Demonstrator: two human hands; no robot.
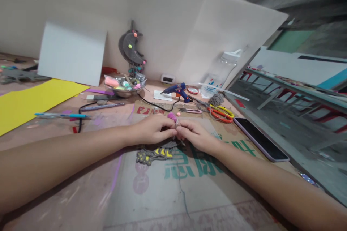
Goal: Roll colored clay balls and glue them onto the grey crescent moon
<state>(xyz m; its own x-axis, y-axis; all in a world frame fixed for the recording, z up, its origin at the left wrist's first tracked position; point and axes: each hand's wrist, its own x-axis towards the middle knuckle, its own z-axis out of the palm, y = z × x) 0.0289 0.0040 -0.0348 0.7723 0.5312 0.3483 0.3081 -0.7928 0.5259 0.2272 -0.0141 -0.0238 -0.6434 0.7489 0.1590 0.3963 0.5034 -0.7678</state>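
Observation:
My left hand [151, 129] and my right hand [197, 135] meet over the cardboard, fingertips pinched together. A small fuzzy purple piece [171, 116], perhaps a pompom, pokes up between them. Something thin and greyish is gripped right below it, mostly covered by the fingers. Just under my hands lies a grey felt-like paw-shaped piece [154, 155] with yellow pads and stripes. A thin dark thread [183, 192] runs from near it toward me across the cardboard [151, 202]; whether it reaches my fingers I cannot tell.
Behind my hands are a blue glue gun [177, 90], a metal bowl [124, 92] of colourful bits and scissors [221, 114]. A phone [261, 138] and a water bottle [221, 73] are to the right. Pens [63, 115] and yellow sheet [35, 99] lie left.

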